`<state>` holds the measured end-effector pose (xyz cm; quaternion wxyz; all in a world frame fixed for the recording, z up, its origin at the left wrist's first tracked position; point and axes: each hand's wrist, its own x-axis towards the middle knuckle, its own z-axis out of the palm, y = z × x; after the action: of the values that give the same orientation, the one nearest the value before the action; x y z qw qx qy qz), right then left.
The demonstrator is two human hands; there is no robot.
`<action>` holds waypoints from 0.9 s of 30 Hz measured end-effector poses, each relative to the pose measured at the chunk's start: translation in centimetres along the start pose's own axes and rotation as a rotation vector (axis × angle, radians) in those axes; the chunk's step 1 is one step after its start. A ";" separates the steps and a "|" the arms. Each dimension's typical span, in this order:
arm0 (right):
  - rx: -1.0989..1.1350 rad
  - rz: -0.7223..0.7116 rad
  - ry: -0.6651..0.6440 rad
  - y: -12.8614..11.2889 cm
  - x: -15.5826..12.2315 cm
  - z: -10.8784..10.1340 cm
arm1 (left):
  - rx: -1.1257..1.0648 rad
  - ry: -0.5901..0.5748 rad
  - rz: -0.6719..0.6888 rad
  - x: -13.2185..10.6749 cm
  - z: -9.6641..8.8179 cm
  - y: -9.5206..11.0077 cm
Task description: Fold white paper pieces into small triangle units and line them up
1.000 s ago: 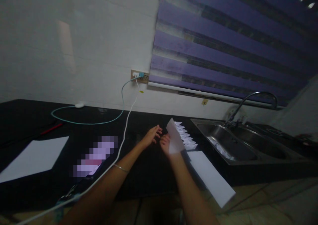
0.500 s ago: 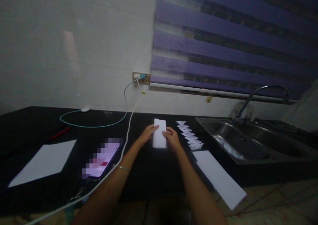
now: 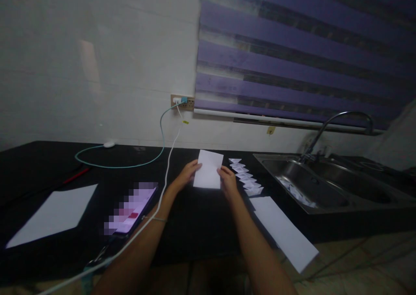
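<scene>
Near the centre of the frame, both hands hold a white sheet of paper (image 3: 208, 170) just above the dark surface (image 3: 198, 217). The left hand (image 3: 186, 176) pinches its left edge and the right hand (image 3: 226, 180) its right edge, the fingers of each closed on the paper. The sheet stands tilted up toward the camera, its long axis running away from the person toward the wall, so it lies straight between the two hands, neither one nearer than the other.

Just right of the right hand, a row of small folded paper pieces (image 3: 246, 176) runs diagonally toward the lower right, close enough that it borders the sheet's right side. Beyond them lies a long white strip of paper (image 3: 282, 232) hanging over the surface's front edge, and further right a steel sink (image 3: 325, 186) with its tap (image 3: 338, 123). Left of the left hand, a white cable (image 3: 169, 156) crosses the surface from a wall socket (image 3: 182, 101), passing beside a phone (image 3: 131, 208) with a lit screen. A larger blank sheet (image 3: 55, 212) rests at the lower left, well apart, with a teal cable (image 3: 120, 162) looping behind it.
</scene>
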<state>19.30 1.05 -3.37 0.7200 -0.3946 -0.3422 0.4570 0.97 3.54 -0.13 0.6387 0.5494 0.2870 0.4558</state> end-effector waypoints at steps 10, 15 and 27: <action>-0.162 -0.097 -0.021 -0.9 -0.3 -0.4 | -0.053 -0.006 -0.033 -1.3 -0.8 1.0; -0.182 -0.175 -0.146 -0.8 -0.5 -0.3 | -0.086 -0.137 -0.143 -2.0 0.2 1.8; 0.070 0.042 -0.094 -0.8 -0.3 0.7 | 0.322 -0.219 -0.046 -1.6 1.1 1.2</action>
<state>18.94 0.75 -2.37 0.7068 -0.3544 -0.3508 0.5018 0.94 1.56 1.02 0.5801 0.6841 0.2977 0.3269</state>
